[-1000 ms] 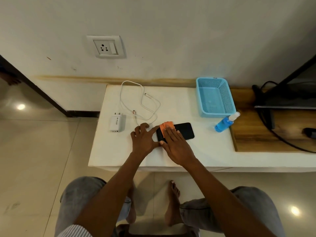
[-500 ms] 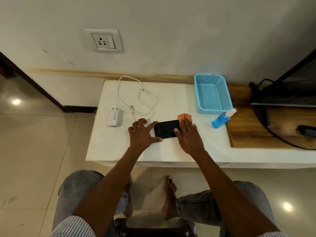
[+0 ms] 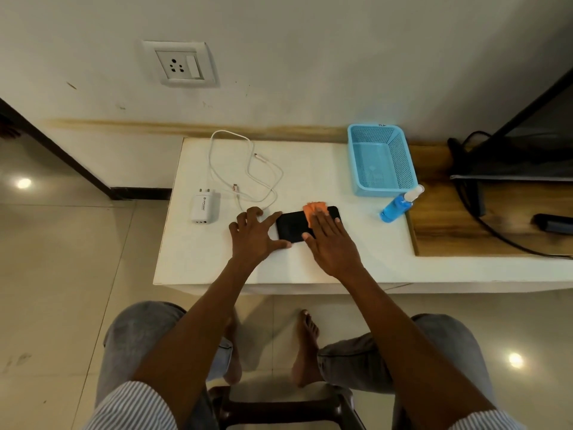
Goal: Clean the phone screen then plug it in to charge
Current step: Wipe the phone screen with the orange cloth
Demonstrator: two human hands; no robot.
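I see the phone lying lengthwise left-right; my right hand presses the cloth flat-fingered, left hand braces its end, fingers splayed.

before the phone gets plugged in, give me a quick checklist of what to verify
1. Phone lies flat on the table, steadied by the left hand: ok.
2. Right hand presses the orange cloth on the screen: ok.
3. Screen clean: cannot tell.
4. Cable lies loose, both ends free: not ok.
5. Charger lies on the table, not in the wall socket: not ok.
6. Socket switched on: cannot tell.
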